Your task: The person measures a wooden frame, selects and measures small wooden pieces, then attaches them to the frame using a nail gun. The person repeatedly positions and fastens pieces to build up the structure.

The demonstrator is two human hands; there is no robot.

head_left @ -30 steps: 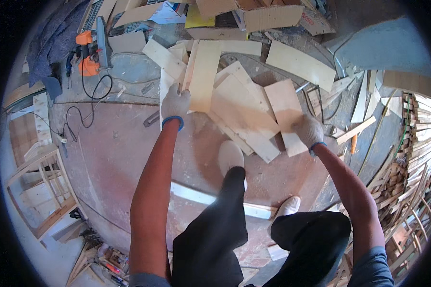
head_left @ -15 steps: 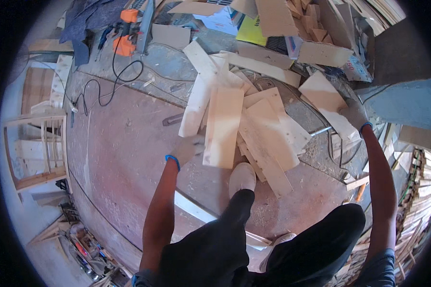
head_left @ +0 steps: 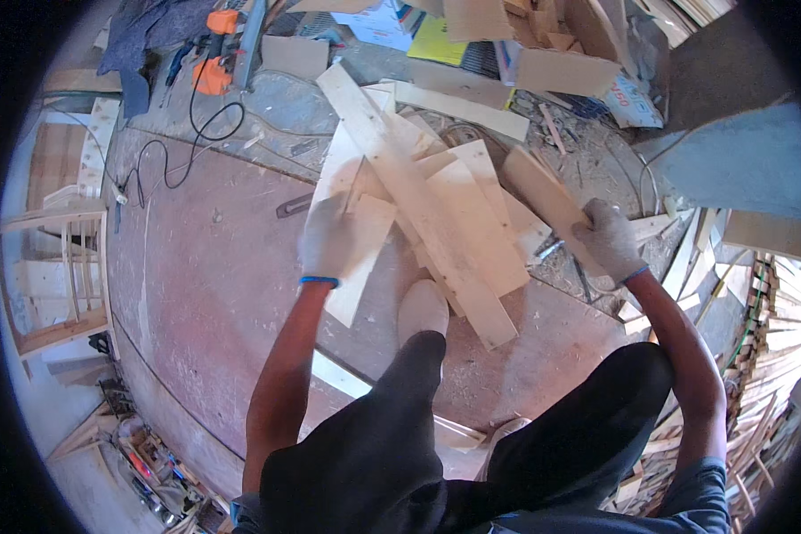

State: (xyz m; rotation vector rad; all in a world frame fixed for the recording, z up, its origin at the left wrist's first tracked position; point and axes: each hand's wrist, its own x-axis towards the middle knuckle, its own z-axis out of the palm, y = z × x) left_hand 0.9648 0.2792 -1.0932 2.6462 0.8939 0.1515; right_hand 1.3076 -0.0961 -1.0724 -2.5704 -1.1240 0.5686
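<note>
A pile of pale wooden boards lies on the floor in front of me, with a long narrow plank [head_left: 427, 214] slanting across its top. My right hand [head_left: 610, 238], in a light work glove with a blue cuff, is closed around the near end of a wooden board [head_left: 540, 187] at the pile's right side; this board is tilted on edge. On the left, my gloved left hand [head_left: 329, 240] is at the edge of a shorter board [head_left: 370, 233]. Motion smears its fingers, so its grip is unclear. My shoe [head_left: 424, 307] stands against the pile's near side.
Behind the pile is a cardboard box [head_left: 565, 71] of wood offcuts. An orange power tool [head_left: 212, 76] with a black cord [head_left: 191, 142] lies at the far left. A wooden frame [head_left: 58, 276] stands left, and stacked wood strips [head_left: 774, 338] fill the right side.
My right hand has drawn nearer and left, tilting its board up on edge. My left hand has moved farther away over the pile's left side, and boards there have shifted.
</note>
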